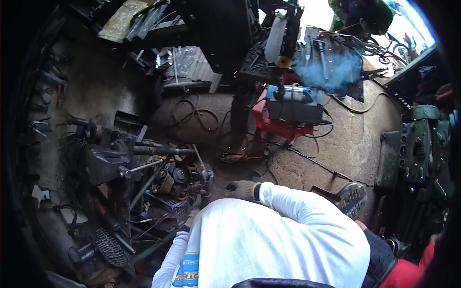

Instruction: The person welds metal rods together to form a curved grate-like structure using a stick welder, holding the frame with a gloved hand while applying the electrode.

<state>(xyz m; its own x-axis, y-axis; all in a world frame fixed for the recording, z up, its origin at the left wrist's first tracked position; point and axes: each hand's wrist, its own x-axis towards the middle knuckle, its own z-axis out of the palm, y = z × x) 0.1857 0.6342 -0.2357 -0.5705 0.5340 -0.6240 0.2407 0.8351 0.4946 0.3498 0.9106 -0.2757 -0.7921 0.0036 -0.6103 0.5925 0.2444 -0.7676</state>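
My right hand (pixel 243 189), in a pale knitted glove with darker fingers, is held out leftward above the floor. Its fingers look loosely stretched, and nothing shows in them. Left of it, my left hand (pixel 194 198) is partly hidden by my white shirt and blends into the dark clutter. Its gloved fingers seem wrapped round a grey metal tool (pixel 207 178) with a thin rod rising from its top. Just beside this hand lies a heap of machine parts (pixel 179 174). A heavy vise (pixel 108 161) stands farther left.
A blue-and-grey box-shaped machine (pixel 294 111) sits on a red stand (pixel 288 129), with cables around it. Smoke hangs by the cluttered bench (pixel 312 62). A green machine (pixel 417 149) stands right. A boot (pixel 353 199) and a person's red clothing (pixel 408 272) show lower right.
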